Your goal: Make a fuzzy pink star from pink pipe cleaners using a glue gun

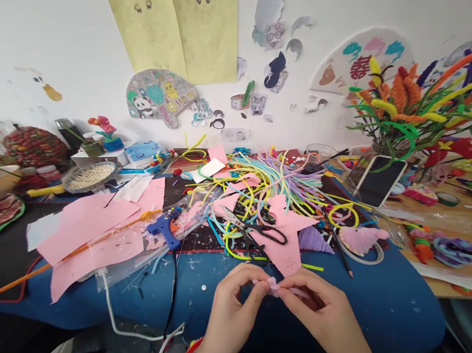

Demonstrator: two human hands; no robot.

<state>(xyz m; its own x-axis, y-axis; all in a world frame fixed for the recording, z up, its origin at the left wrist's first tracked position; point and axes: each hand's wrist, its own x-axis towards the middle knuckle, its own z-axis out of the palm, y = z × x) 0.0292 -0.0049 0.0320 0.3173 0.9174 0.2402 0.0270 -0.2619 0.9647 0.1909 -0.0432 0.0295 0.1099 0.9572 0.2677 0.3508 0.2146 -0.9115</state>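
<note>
At the table's near edge, my left hand (237, 303) and my right hand (319, 301) come together around a small pale pink pipe cleaner (273, 284), bent or twisted in the middle. Thumb and fingertips of both hands pinch it, and they cover part of it. Just beyond lie black-handled scissors (268, 233) on cut pink paper (288, 249). Right of the hands are a dark pencil (338, 243) and a pink coiled piece (363, 237) on a roll of tape. A purple ribbed piece (315, 240) rests beside the pink paper.
A blue glue gun (166, 228) with a trailing cord lies left of the scissors. Behind spreads a heap of coloured pipe cleaners (285, 171). Pink sheets (84, 224) cover the left side. A phone (380, 180) leans at right, near a bunch of pipe-cleaner flowers (409, 100).
</note>
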